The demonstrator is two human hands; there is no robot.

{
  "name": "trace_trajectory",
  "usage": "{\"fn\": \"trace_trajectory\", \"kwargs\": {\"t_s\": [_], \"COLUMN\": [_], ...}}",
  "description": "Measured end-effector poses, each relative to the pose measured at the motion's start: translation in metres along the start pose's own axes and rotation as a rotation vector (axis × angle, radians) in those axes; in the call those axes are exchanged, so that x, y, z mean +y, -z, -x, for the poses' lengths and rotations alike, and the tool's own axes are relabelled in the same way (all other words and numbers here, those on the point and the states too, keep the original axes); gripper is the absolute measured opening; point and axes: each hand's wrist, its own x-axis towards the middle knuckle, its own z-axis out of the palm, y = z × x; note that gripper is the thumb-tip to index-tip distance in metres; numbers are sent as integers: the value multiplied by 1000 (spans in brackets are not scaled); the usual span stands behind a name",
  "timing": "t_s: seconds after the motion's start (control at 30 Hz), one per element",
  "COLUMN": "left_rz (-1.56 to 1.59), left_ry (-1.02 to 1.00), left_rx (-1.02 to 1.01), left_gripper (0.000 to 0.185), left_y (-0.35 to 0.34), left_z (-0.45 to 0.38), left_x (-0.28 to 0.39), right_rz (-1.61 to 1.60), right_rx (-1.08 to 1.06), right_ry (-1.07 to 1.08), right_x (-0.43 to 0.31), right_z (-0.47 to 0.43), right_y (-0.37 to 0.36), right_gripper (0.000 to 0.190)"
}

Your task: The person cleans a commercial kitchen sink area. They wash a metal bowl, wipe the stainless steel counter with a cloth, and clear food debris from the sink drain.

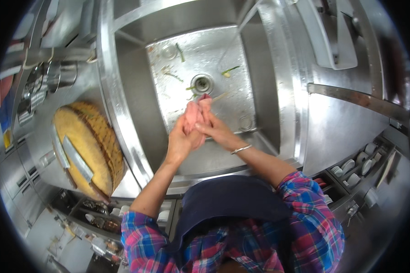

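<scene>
Both my hands are over a deep stainless-steel sink (263, 78), gripping one crumpled pink cloth (194, 114). My left hand (179, 140) wraps the cloth's left side and lower end. From the right, my right hand (216, 129) closes on it, with the thumb lying across the front. The cloth's upper end, partly dark red, points towards the round drain (202, 84). Green vegetable scraps (180, 53) lie scattered on the wet sink floor, and another green scrap (230, 71) rests right of the drain. My fingers hide part of the cloth.
Left of the sink stands a thick round chopping block (97, 136) with two cleavers (78, 158) on top, their handles towards me. A white plastic bin (323, 41) is at the upper right. Shelves below the counter hold white dishes (348, 166). Metal pots (61, 75) hang at left.
</scene>
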Motion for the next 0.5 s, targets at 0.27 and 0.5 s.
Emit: {"fn": "trace_trajectory", "kwargs": {"t_s": [0.27,0.5], "left_rz": [414,515], "left_ry": [94,76], "left_rx": [-73,-12], "left_gripper": [45,39], "left_y": [-50,-31], "left_z": [-13,0], "left_x": [23,19], "right_rz": [455,270], "right_rx": [474,763], "right_ry": [240,1118], "right_x": [-63,-307], "right_z": [9,-1], "right_y": [92,107], "right_gripper": [35,36]}}
